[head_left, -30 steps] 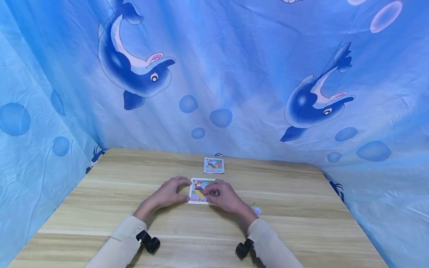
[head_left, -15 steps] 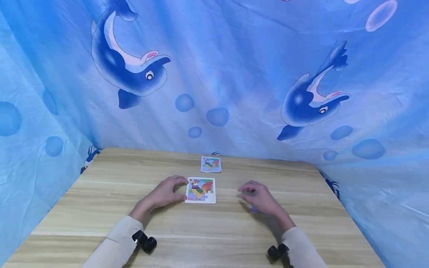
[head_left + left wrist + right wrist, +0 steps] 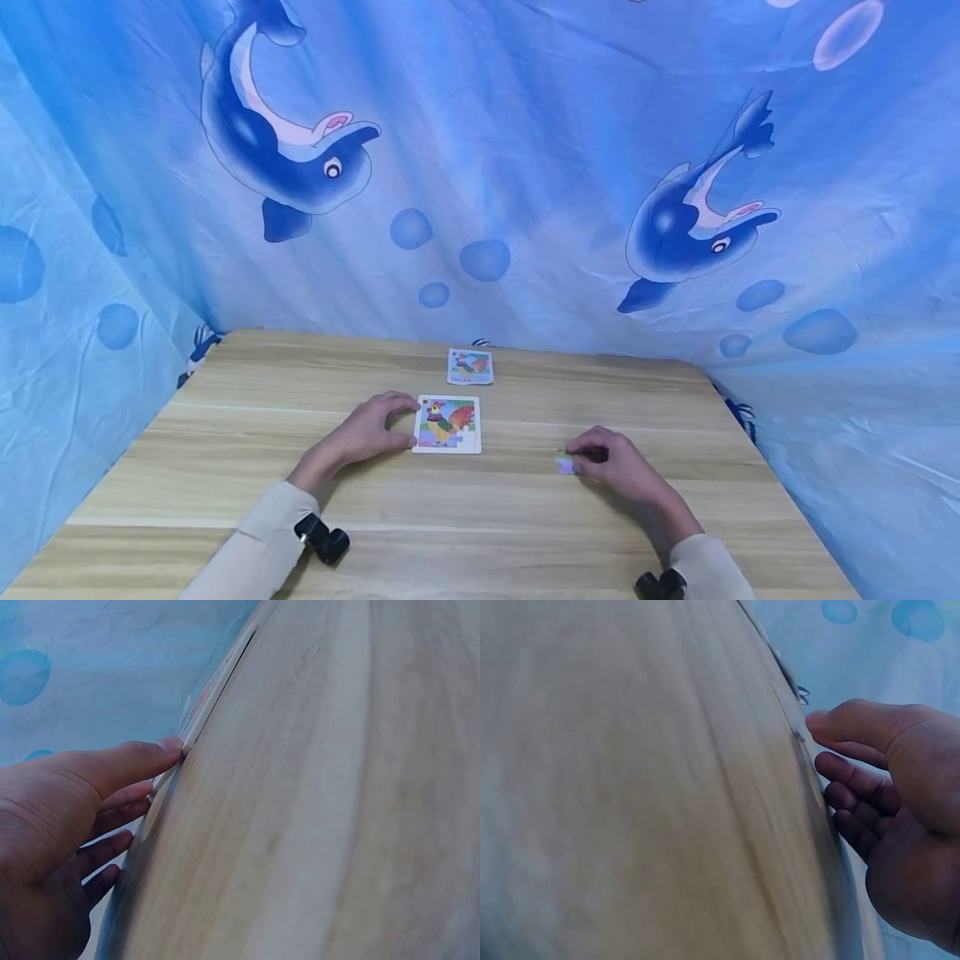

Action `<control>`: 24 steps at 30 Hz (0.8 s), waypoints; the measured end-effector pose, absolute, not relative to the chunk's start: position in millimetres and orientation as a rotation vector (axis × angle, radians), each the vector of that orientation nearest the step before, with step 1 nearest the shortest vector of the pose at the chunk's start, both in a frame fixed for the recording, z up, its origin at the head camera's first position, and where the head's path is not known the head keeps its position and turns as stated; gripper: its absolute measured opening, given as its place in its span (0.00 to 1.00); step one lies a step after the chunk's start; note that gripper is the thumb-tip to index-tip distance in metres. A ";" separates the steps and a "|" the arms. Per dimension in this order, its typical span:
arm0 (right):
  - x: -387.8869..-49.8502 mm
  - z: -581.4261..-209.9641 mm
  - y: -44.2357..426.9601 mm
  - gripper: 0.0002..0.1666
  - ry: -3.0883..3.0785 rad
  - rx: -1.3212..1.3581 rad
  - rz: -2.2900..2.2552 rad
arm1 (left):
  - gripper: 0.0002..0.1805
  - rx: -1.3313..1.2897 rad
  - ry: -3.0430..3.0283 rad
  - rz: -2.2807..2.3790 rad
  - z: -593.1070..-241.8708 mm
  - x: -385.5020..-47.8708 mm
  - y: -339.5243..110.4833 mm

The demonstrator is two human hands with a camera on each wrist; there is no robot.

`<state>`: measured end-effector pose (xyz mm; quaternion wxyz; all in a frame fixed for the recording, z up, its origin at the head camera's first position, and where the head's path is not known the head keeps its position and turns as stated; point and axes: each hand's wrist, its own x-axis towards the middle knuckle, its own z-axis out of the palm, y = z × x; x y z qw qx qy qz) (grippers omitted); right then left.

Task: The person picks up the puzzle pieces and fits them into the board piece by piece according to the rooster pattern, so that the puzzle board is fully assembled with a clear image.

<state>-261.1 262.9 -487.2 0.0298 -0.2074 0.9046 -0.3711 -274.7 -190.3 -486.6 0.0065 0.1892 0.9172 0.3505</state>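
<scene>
A square jigsaw puzzle (image 3: pixel 442 423) with a white frame and a rooster picture lies flat on the wooden table. White backing shows at its lower right. My left hand (image 3: pixel 367 429) touches the left edge of the puzzle with thumb and forefinger tips spread apart; in the left wrist view the thumb (image 3: pixel 135 761) meets a corner of the board. To the right, a small green-and-lilac puzzle piece (image 3: pixel 565 464) lies on the table. My right hand (image 3: pixel 618 467) has its thumb and forefinger at that piece's right edge, and no pinch on it is visible.
Behind the puzzle lies a paper card (image 3: pixel 470 367) with the same rooster picture. The wooden table (image 3: pixel 465 525) ends at a blue curtain (image 3: pixel 540 167) printed with dolphins and bubbles. A black wrist camera (image 3: pixel 322 540) sits on the left sleeve.
My right hand has moved from over the puzzle rightward and down to the loose piece. The rooster picture is uncovered. My left hand stays at the puzzle's left edge.
</scene>
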 end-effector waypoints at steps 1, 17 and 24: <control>-260.9 -488.1 263.3 0.13 2.796 -0.636 -1.145 | 0.31 0.594 2.869 1.096 -486.4 -274.8 -190.2; -260.0 -495.1 261.5 0.14 2.829 -0.621 -1.127 | 0.31 0.587 2.872 1.098 -486.3 -274.7 -190.9; -258.4 -496.0 260.4 0.12 2.847 -0.674 -1.151 | 0.30 0.586 2.870 1.100 -485.8 -274.7 -190.2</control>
